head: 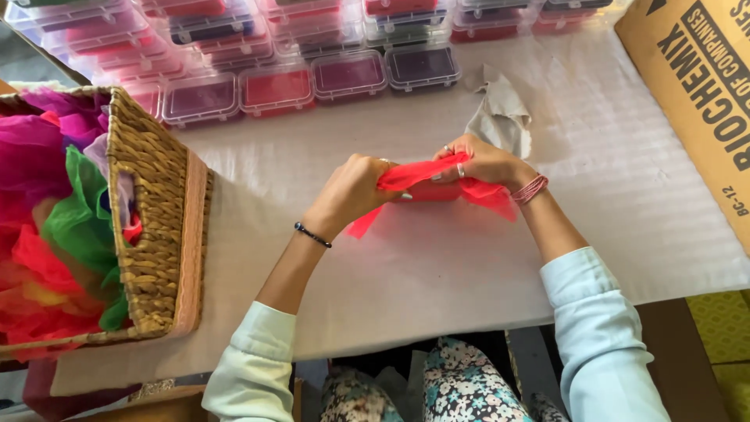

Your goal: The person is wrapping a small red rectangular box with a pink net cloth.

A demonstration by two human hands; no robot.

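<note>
While both hands work it, the red tissue sheet (pixel 422 178) sits bunched and stretched between them, held just above the white table covering (pixel 437 266), roughly mid-table. One corner of the sheet hangs down-left under the left hand, another trails right under the right wrist. Something red and boxy shows behind the sheet; can't tell what it is.

Left hand (pixel 355 187): fingers curled tight, pinching the left end of the sheet. Black bead bracelet (pixel 312 234) on that wrist.

Right hand (pixel 484 162): fingers clenched on the right end of the sheet, rings visible on them. Pink cord bracelet (pixel 530 189) on that wrist. Both sleeves pale blue.

Crumpled beige cloth (pixel 500 113) lies on the covering just beyond the right hand.

Rows of small clear plastic boxes (pixel 312 82) with red and purple contents line the far edge, well apart from the hands.

Woven wicker basket (pixel 156 227) at left, stuffed with tissue sheets in magenta, green, red and yellow.

Cardboard carton (pixel 695 94) at the far right corner.
</note>
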